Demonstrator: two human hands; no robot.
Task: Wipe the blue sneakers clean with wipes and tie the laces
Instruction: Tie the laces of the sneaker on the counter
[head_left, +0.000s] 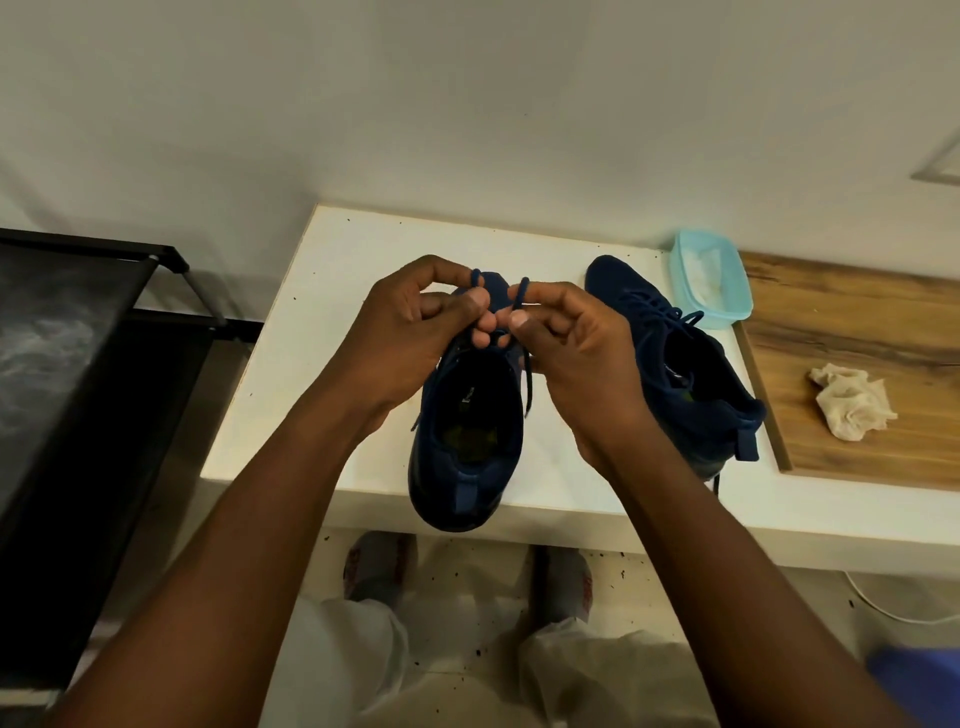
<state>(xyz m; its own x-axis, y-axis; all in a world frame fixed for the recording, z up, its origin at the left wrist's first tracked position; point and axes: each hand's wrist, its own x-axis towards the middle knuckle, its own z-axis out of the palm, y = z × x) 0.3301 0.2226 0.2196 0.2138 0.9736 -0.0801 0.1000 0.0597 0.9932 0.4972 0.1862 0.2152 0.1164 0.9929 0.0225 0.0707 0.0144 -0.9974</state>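
Observation:
Two dark blue sneakers stand on a white table (291, 415), toes pointing away from me. Over the near sneaker (467, 441), my left hand (410, 332) pinches one blue lace loop (477, 278) and my right hand (576, 348) pinches the other lace loop (522, 291). Both hands meet above the shoe's tongue, and a loose lace end hangs down its right side. To the right stands the second sneaker (691, 374), with a bow on top. A used crumpled wipe (852, 400) lies further right on a wooden board (857, 322).
A light blue plastic tub (711, 280) holding white wipes sits behind the second sneaker at the wall. A black rack (78, 338) stands left of the table. My legs and grey slippers show below the table's front edge.

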